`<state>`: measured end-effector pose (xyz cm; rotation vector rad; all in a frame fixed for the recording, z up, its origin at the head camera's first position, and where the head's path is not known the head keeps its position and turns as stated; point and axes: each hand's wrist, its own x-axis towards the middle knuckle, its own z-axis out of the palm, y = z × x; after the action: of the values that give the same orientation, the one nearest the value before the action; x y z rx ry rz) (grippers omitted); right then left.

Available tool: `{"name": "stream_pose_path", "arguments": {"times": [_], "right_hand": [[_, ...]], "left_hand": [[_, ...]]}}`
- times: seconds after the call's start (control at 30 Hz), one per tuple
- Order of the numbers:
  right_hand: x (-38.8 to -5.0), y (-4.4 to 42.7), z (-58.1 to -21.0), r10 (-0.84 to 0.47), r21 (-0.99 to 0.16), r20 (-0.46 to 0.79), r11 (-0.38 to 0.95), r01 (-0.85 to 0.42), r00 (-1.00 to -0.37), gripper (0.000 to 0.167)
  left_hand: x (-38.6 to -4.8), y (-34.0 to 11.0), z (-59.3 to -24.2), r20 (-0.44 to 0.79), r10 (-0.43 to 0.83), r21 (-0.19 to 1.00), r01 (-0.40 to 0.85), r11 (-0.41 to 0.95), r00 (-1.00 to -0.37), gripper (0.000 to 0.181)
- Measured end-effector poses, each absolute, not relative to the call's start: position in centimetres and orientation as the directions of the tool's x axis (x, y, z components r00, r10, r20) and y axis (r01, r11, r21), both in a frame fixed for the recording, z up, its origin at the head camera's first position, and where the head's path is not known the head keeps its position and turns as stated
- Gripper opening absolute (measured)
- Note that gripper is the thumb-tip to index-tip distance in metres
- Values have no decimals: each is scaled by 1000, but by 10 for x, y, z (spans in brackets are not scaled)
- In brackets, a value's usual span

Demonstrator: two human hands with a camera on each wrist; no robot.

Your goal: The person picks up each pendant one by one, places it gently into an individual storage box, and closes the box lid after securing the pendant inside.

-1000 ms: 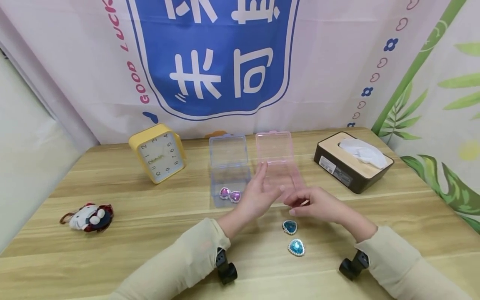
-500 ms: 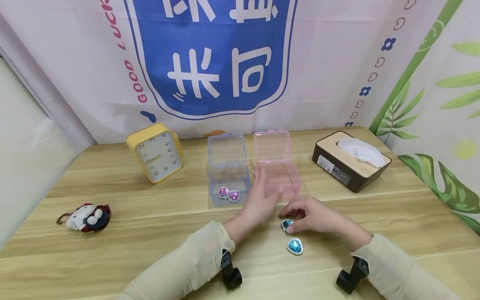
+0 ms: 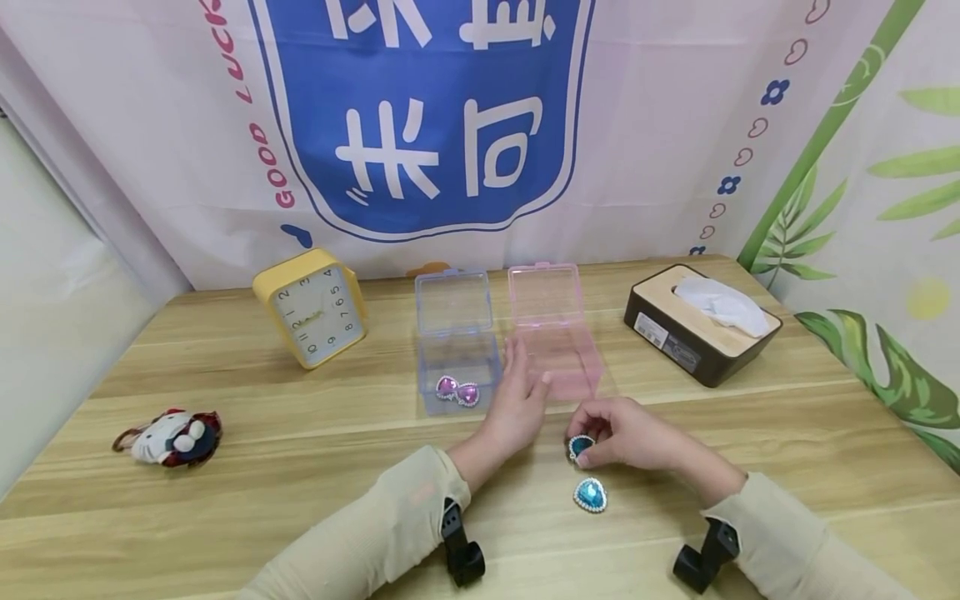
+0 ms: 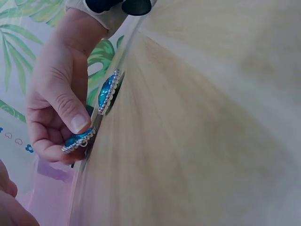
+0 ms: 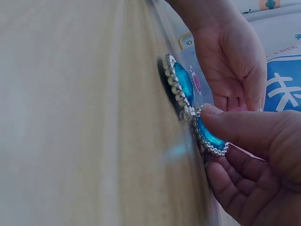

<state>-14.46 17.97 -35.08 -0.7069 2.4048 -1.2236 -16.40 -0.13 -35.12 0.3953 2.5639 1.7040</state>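
Note:
With thumb and fingers, my right hand (image 3: 633,433) pinches a blue heart-shaped gem (image 3: 580,448) edged with small silvery beads; the right wrist view shows the thumb lying across this gem (image 5: 212,137). A matching blue gem (image 3: 591,495) lies on the table just nearer to me. My left hand (image 3: 516,408), its fingers extended, is at the near left side of an open pink clear box (image 3: 587,367); whether it touches the box I cannot tell. To its left stands an open blue clear box (image 3: 453,348), with two joined purple gems (image 3: 458,392) inside.
A tissue box (image 3: 701,325) stands at the back right of the wooden table (image 3: 300,517). At the back left is a yellow clock (image 3: 315,308), with a plush charm (image 3: 172,437) nearer the left edge. A printed curtain (image 3: 630,167) hangs behind.
My right hand has come down toward me and taken the farther blue gem between thumb and fingers, tilting it. My left hand has drawn back slightly beside the pink box.

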Motion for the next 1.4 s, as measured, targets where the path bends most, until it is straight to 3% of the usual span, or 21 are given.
{"name": "stream_pose_path", "arguments": {"times": [0.43, 0.93, 1.17, 1.4], "right_hand": [[-152, 183, -336, -544, -826, -92, 509, -241, -834, 17], [-175, 177, -317, -508, -852, -5, 453, -263, -861, 24], [-189, 173, -307, -482, -833, 88, 444, -330, -872, 22], [-202, 165, -305, -426, -841, 28, 479, -252, -904, 21]], "left_hand": [[-165, -3, -353, 113, 210, 895, 191, 403, -971, 62], [-162, -2, -355, 143, 211, 871, 224, 436, -967, 61], [-162, 0, -357, 146, 200, 874, 221, 433, -969, 61], [-161, -1, -358, 148, 191, 871, 219, 440, -970, 61]]}}
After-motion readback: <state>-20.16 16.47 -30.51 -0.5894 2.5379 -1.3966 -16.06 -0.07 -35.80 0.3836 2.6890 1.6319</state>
